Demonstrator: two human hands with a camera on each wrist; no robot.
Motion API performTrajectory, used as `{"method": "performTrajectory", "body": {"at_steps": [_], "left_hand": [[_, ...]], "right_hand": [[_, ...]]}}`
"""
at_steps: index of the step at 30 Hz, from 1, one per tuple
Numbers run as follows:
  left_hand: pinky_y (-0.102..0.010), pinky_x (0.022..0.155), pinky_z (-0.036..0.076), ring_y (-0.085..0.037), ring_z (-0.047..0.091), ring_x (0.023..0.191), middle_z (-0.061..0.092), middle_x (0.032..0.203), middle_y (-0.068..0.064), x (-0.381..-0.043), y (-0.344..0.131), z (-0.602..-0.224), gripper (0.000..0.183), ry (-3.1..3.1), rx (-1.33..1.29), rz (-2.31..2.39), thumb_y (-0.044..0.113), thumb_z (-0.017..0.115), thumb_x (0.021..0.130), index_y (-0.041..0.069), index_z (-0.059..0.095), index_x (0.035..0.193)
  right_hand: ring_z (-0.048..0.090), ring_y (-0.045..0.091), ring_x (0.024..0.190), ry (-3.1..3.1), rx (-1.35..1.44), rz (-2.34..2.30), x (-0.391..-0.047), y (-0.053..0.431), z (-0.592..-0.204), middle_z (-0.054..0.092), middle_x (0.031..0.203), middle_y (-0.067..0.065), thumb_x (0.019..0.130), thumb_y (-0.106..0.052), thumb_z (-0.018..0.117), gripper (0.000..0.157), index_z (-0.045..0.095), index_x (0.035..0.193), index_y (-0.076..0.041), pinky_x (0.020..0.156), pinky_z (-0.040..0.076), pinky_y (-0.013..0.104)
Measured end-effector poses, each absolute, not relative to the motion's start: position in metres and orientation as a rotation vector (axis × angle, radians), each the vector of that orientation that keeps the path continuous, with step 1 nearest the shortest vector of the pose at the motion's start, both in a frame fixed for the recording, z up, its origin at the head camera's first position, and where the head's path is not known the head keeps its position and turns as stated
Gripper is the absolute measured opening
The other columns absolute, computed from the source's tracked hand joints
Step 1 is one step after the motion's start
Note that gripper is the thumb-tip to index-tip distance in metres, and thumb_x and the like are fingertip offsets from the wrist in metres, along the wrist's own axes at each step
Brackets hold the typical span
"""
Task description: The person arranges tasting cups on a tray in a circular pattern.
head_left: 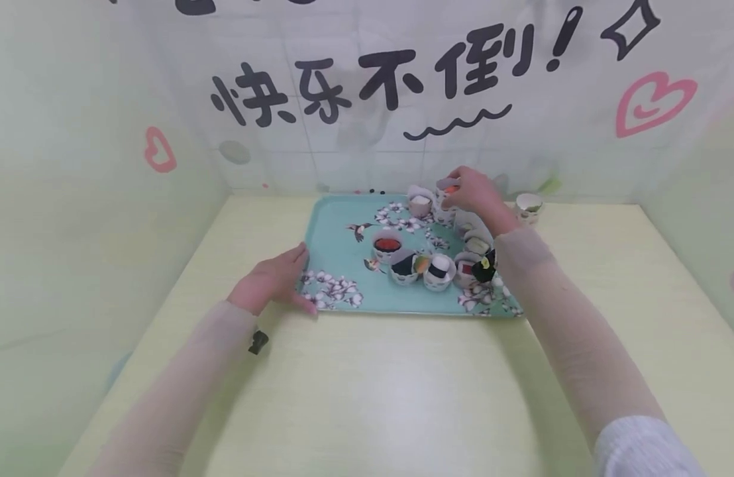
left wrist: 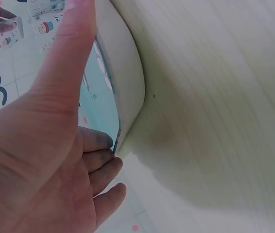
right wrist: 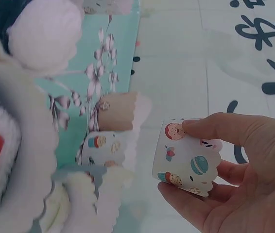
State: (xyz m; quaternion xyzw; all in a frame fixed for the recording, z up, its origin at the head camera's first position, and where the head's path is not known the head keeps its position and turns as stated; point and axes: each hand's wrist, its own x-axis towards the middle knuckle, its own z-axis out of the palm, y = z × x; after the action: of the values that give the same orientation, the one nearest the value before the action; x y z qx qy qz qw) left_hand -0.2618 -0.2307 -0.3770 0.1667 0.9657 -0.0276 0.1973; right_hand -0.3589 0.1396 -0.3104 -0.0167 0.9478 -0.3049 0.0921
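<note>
My right hand pinches a paper baking cup printed with cupcakes and macarons between thumb and fingers. In the head view this cup is at the back right of the turquoise tray, with something orange in it. More cups stand around it; one cup with a white filling is just to its left. My left hand rests against the tray's front left corner, holding nothing up. Its thumb lies along the front edge, and its fingers touch the left side.
Toward the tray's middle stand a cup with a red-topped piece and a cup with a white, black-banded piece. Several others line the right side, partly behind my right forearm. A separate cup stands right of the tray, near the wall.
</note>
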Motion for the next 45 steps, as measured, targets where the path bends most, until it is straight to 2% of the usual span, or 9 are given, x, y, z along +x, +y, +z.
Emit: {"method": "performTrajectory", "body": {"at_steps": [9,16,24,31,37,41,45], "left_hand": [[-0.053,0.121,0.032,-0.041,0.016,0.153,0.004,0.166,-0.024,-0.262,-0.231,-0.377,0.14,2.707,0.466,-0.071,0.075,0.077,0.063,-0.005,0.01,0.157],[-0.053,0.121,0.031,-0.041,0.014,0.154,0.003,0.166,-0.024,-0.26,-0.231,-0.374,0.139,2.695,0.459,-0.068,0.073,0.077,0.064,-0.006,0.01,0.157],[-0.052,0.123,0.028,-0.041,0.014,0.154,0.003,0.167,-0.023,-0.261,-0.23,-0.374,0.14,2.693,0.444,-0.055,0.073,0.077,0.063,-0.005,0.009,0.157],[-0.05,0.123,0.028,-0.039,0.013,0.154,0.002,0.167,-0.022,-0.261,-0.229,-0.376,0.142,2.691,0.43,-0.066,0.074,0.077,0.061,-0.003,0.007,0.158],[-0.05,0.123,0.028,-0.039,0.013,0.154,0.002,0.167,-0.022,-0.262,-0.23,-0.379,0.142,2.695,0.446,-0.07,0.075,0.076,0.062,-0.003,0.007,0.158],[-0.05,0.123,0.029,-0.039,0.014,0.154,0.002,0.167,-0.023,-0.262,-0.231,-0.379,0.143,2.698,0.457,-0.076,0.077,0.075,0.061,-0.004,0.007,0.158],[-0.051,0.121,0.031,-0.04,0.014,0.154,0.002,0.166,-0.024,-0.263,-0.232,-0.379,0.143,2.701,0.459,-0.087,0.076,0.075,0.061,-0.005,0.008,0.157]], "right_hand": [[0.051,0.032,0.117,2.78,-0.124,-0.932,-0.365,0.109,-0.318,0.052,0.14,0.019,0.088,-0.014,0.071,0.06,0.044,0.14,-0.002,0.101,0.05,0.047],[0.054,0.031,0.115,2.71,-0.134,-0.994,-0.365,0.084,-0.325,0.053,0.139,0.015,0.088,-0.011,0.073,0.056,0.046,0.136,-0.005,0.099,0.054,0.045],[0.053,0.03,0.121,2.667,-0.149,-1.006,-0.369,0.063,-0.334,0.052,0.139,0.014,0.087,-0.009,0.074,0.056,0.046,0.136,-0.006,0.104,0.052,0.046],[0.054,0.028,0.115,2.63,-0.14,-0.951,-0.37,0.048,-0.341,0.052,0.138,0.012,0.088,-0.012,0.074,0.057,0.045,0.137,-0.009,0.103,0.052,0.044],[0.053,0.028,0.114,2.58,-0.142,-0.962,-0.371,0.044,-0.346,0.052,0.136,0.013,0.091,-0.013,0.071,0.055,0.042,0.137,-0.007,0.103,0.051,0.044],[0.051,0.028,0.118,2.524,-0.152,-0.945,-0.369,0.045,-0.347,0.052,0.138,0.013,0.096,-0.024,0.066,0.053,0.043,0.139,-0.005,0.108,0.048,0.045],[0.05,0.029,0.125,2.481,-0.182,-0.934,-0.367,0.048,-0.348,0.05,0.144,0.013,0.098,-0.038,0.061,0.06,0.042,0.144,-0.005,0.113,0.045,0.046]]}}
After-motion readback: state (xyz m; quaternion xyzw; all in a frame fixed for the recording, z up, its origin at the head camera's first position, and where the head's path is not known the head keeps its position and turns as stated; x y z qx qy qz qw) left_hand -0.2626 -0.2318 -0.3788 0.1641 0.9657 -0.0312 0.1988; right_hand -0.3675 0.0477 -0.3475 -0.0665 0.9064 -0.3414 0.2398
